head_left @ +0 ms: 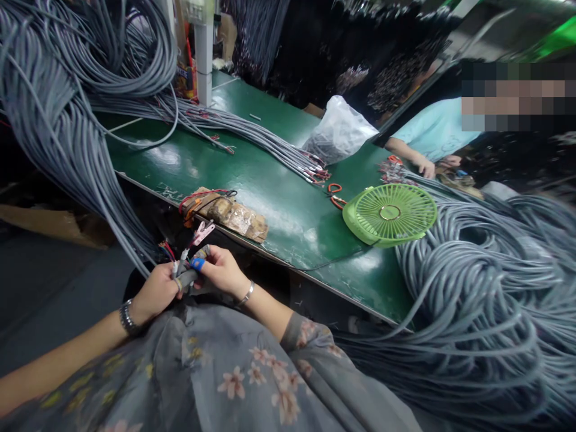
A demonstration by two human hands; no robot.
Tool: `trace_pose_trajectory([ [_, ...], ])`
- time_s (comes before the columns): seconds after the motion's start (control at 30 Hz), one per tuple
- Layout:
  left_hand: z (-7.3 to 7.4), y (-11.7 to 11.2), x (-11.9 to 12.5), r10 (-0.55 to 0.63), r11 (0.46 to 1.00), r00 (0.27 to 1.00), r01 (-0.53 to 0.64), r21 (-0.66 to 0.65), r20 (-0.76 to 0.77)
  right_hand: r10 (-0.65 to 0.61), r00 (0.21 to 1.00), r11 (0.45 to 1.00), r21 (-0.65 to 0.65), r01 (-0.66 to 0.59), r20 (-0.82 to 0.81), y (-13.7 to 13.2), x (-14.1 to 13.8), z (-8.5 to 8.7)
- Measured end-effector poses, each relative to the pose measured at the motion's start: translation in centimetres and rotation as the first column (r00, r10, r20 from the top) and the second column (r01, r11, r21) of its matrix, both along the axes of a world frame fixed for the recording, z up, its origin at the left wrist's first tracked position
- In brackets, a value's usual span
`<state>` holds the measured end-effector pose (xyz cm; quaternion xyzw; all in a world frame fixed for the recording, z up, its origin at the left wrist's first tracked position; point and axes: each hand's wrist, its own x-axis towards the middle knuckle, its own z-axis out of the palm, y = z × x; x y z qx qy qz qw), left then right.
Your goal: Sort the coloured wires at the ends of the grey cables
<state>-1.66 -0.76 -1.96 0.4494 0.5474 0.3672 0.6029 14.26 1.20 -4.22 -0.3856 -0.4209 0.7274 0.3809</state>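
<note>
My left hand (157, 291) is closed around the end of a grey cable (185, 277), just below the edge of the green table (274, 204). My right hand (222, 271) pinches the same cable end, with blue tape on the thumb. Thin coloured wires (167, 249) stick out of the cable end above my left hand, and a small pink tool (203, 230) pokes up between the hands. A thick bundle of grey cables (67, 138) hangs down at the left to my hands.
A green fan (390, 213) lies on the table at the right. A taped brown block (229, 213) sits at the near edge. More cables (270, 144), a plastic bag (339, 132) and orange-handled scissors (333, 195) lie beyond. A big cable coil (486, 300) fills the right. Another person's hand (423, 165) rests at the far side.
</note>
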Motion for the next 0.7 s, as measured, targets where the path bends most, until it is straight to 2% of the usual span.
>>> trace_pose_trajectory([
  [0.1, 0.0, -0.1, -0.2, 0.003, 1.000, 1.000, -0.003, -0.001, -0.013, 0.035, 0.999, 0.999, 0.008, -0.035, 0.026, 0.3, -0.1, 0.0],
  [0.2, -0.2, -0.4, 0.2, 0.096, 0.995, 0.992, -0.093, -0.046, 0.084, 0.002, 1.000, 1.000, -0.009, -0.002, -0.017, 0.5, -0.2, -0.4],
  [0.33, -0.3, -0.5, 0.9, 0.188, 0.981, 0.967, -0.174, -0.090, 0.173, -0.063, 0.998, 0.998, -0.004, 0.063, 0.010, 0.8, -0.3, -0.6],
  [0.7, -0.6, -0.6, 0.9, 0.243, 0.970, 0.957, -0.234, -0.071, 0.161, -0.124, 0.991, 0.992, 0.003, 0.124, 0.057, 0.9, -0.6, -0.4],
])
